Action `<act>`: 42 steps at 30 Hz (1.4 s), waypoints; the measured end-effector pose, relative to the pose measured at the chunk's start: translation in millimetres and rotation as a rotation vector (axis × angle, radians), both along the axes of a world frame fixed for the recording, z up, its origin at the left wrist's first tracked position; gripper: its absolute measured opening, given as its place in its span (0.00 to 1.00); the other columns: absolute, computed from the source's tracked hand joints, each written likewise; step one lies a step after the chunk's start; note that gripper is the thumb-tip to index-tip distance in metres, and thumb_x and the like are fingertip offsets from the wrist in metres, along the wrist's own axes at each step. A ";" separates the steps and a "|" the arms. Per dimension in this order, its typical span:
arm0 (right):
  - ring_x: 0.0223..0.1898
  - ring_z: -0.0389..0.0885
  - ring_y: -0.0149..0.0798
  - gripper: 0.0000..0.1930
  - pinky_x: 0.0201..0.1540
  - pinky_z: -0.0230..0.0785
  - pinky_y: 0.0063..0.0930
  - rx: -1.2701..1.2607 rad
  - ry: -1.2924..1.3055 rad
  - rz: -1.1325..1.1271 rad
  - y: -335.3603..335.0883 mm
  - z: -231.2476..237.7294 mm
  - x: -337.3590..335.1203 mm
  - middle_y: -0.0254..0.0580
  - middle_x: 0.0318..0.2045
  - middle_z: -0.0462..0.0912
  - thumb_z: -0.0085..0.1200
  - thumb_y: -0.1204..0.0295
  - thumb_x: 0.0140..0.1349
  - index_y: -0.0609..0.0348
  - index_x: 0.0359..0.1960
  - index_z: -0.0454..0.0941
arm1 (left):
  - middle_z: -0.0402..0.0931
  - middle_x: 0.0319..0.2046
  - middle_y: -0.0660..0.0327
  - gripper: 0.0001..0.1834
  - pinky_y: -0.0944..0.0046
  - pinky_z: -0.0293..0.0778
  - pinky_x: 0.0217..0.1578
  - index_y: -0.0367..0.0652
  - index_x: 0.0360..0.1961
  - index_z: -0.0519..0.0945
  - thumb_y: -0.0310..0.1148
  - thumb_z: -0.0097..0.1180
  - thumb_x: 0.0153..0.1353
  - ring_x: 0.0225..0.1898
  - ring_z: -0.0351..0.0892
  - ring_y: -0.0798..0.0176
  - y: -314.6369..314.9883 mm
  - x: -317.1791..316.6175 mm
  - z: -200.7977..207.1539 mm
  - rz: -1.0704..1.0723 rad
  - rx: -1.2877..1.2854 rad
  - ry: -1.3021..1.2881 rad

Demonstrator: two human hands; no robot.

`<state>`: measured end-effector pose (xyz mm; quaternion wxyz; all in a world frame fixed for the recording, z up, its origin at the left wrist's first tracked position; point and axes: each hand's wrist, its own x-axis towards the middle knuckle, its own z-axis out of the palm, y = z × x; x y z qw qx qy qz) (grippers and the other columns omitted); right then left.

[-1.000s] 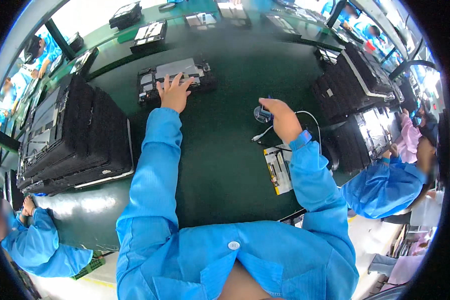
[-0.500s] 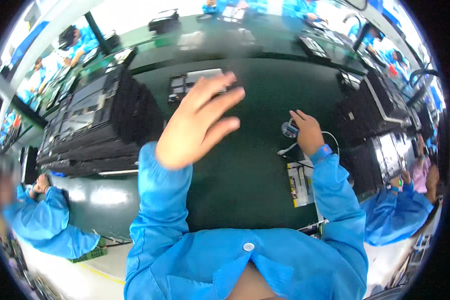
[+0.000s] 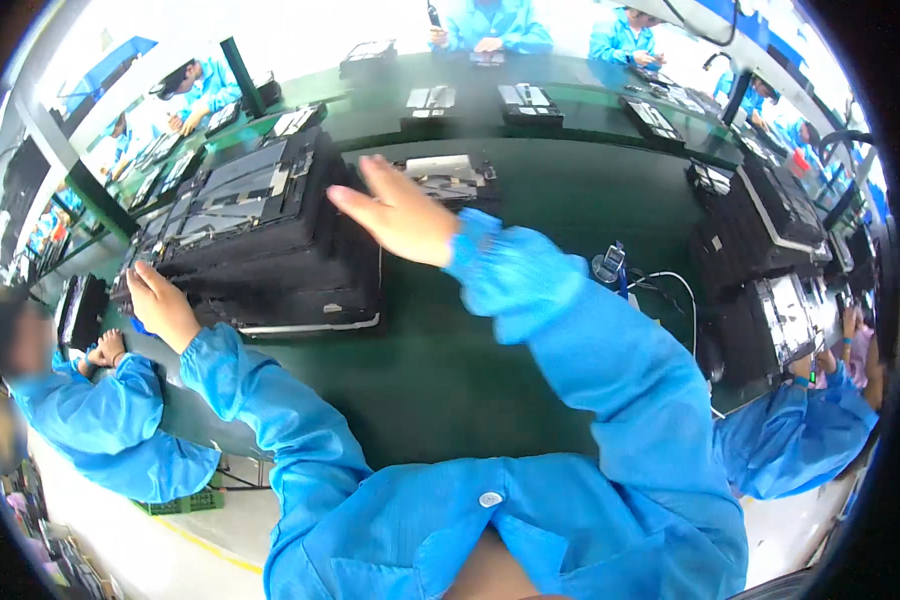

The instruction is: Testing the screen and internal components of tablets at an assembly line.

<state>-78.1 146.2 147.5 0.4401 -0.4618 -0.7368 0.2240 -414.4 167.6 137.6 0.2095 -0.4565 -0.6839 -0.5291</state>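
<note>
Stack of black rectangular trays (image 3: 270,262) lies between left hand (image 3: 165,308) (near corner) and right hand (image 3: 400,212), both spread, contact unclear.

A green workbench (image 3: 470,400) spans pale floor (image 3: 180,565) — a yellow line (image 3: 210,546) crosses it.

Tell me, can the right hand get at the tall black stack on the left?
Probably yes: the right hand looks open and empty, close by the black stack, with nothing visible blocking the way between them.
</note>
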 end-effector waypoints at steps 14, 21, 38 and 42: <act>0.56 0.62 0.52 0.37 0.60 0.52 0.40 -0.032 0.629 0.114 19.7 20.7 -55.1 0.63 0.53 0.63 0.51 0.61 0.52 0.74 0.59 0.52 | 0.68 0.48 0.42 0.20 0.55 0.68 0.48 0.35 0.52 0.68 0.22 0.44 0.57 0.49 0.69 0.43 1.3 -13.8 -7.4 0.070 0.258 0.435; 0.42 0.77 0.38 0.31 0.47 0.70 0.31 -0.163 1.440 0.698 -76.3 55.3 48.0 0.46 0.44 0.76 0.50 0.78 0.52 0.64 0.61 0.56 | 0.62 0.58 0.47 0.29 0.50 0.60 0.58 0.36 0.51 0.69 0.51 0.32 0.65 0.57 0.64 0.50 -114.4 100.8 51.3 -1.102 0.600 -0.862; 0.58 0.64 0.38 0.43 0.59 0.56 0.30 -0.611 1.248 0.064 -247.6 -110.9 172.1 0.45 0.61 0.61 0.50 0.73 0.47 0.58 0.67 0.42 | 0.70 0.49 0.52 0.32 0.60 0.66 0.52 0.31 0.57 0.60 0.35 0.55 0.54 0.49 0.72 0.57 -146.0 192.0 -65.7 -1.549 -1.059 -1.116; 0.57 0.64 0.35 0.38 0.59 0.56 0.27 -0.615 1.250 0.026 -255.5 -110.7 171.0 0.44 0.60 0.62 0.48 0.76 0.53 0.62 0.66 0.43 | 0.70 0.49 0.54 0.26 0.62 0.70 0.48 0.33 0.56 0.60 0.27 0.52 0.57 0.48 0.72 0.61 -138.9 191.5 -86.2 -1.421 -1.167 -1.172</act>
